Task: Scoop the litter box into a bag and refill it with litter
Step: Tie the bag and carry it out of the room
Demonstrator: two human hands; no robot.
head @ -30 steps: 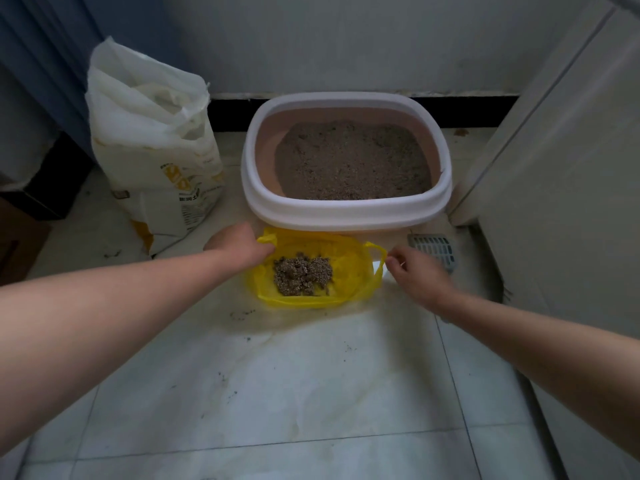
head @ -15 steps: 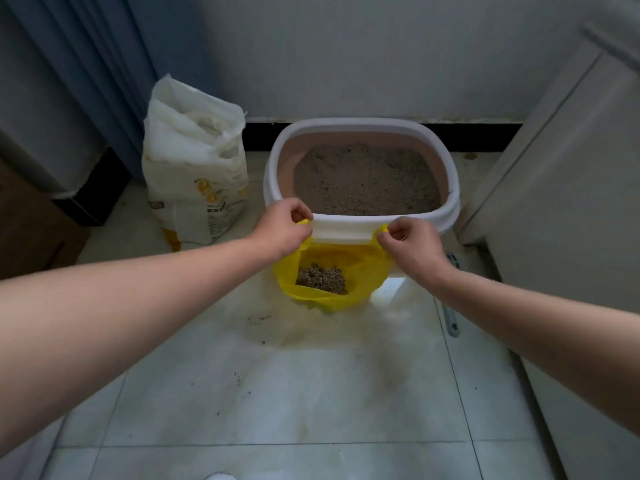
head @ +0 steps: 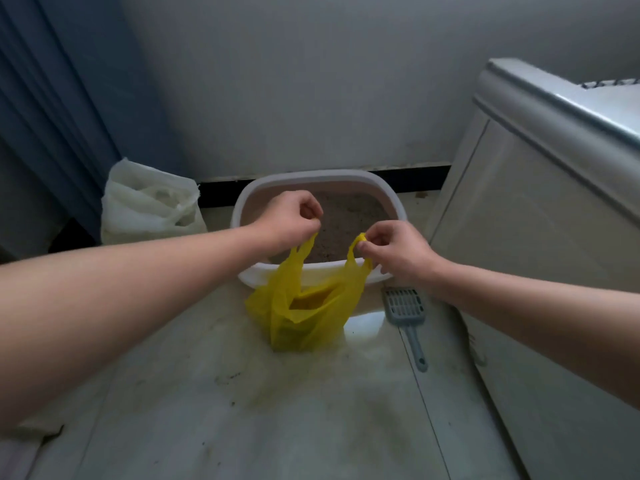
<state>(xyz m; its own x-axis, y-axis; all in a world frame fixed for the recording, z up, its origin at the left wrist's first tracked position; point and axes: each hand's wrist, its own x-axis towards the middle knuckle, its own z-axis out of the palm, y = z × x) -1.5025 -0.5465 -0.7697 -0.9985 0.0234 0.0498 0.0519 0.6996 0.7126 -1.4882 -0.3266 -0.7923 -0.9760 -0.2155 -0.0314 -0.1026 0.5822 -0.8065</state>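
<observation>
I see both hands closed in pinch grips on the yellow bag (head: 304, 306). Left hand (head: 289, 220) is curled tight, fingers folded onto the left handle loop. Right hand (head: 393, 251) pinches the right handle loop between thumb and fingertips, the other fingers tucked under. The handles are drawn up and taut, a gap between the two hands, bag mouth narrowed to a small opening.

The bag hangs from the handles with its bottom at floor level; I can't tell whether it rests on the tile or is just clear of it. Contents aren't visible through the plastic from here.

Litter box (head: 388, 199) sits directly behind the bag, against the dark baseboard, white rim, brown litter inside. Both hands are over its near rim; the bag drapes in front of that rim.

Scoop (head: 405, 308) lies flat on the tile just right of the bag, slotted head toward the box, handle toward me. White litter sack (head: 149, 206) stands open-topped to the left of the box, apart from it, beside the blue curtain (head: 52, 116).

White cabinet (head: 536, 220) walls off the right side, close to the box and scoop. Open room is the tile floor (head: 242, 410) on the near side, bare apart from scattered grit.
</observation>
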